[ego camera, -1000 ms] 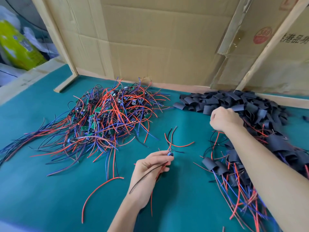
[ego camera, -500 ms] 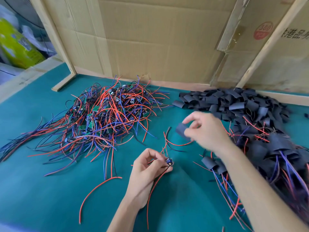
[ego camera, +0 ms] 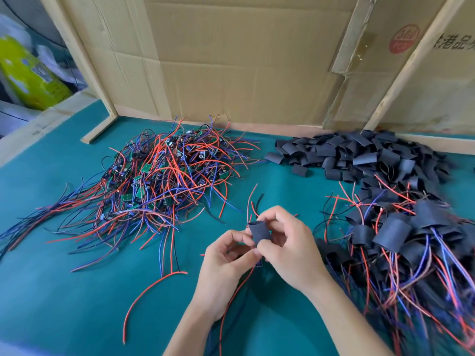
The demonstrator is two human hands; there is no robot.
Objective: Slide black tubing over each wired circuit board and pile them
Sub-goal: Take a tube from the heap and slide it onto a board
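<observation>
Head view: right hand [ego camera: 288,250] and left hand [ego camera: 226,263] pinch black tubing [ego camera: 261,231].

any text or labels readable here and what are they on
"360" in a red round stamp on the cardboard wall; the smaller marks under it are too blurred to read.
"港品", black characters on the cardboard at far right, cut off by the frame edge.
Print on the yellow-green package: too blurred to read.

Two hands, left [ego camera: 226,263] and right [ego camera: 290,250], shared one black tubing piece [ego camera: 261,231]. Three heaps lay around: bare wired boards [ego camera: 164,181] at ten o'clock, loose tubing [ego camera: 359,152] at one, sleeved boards [ego camera: 411,240] at three.
</observation>
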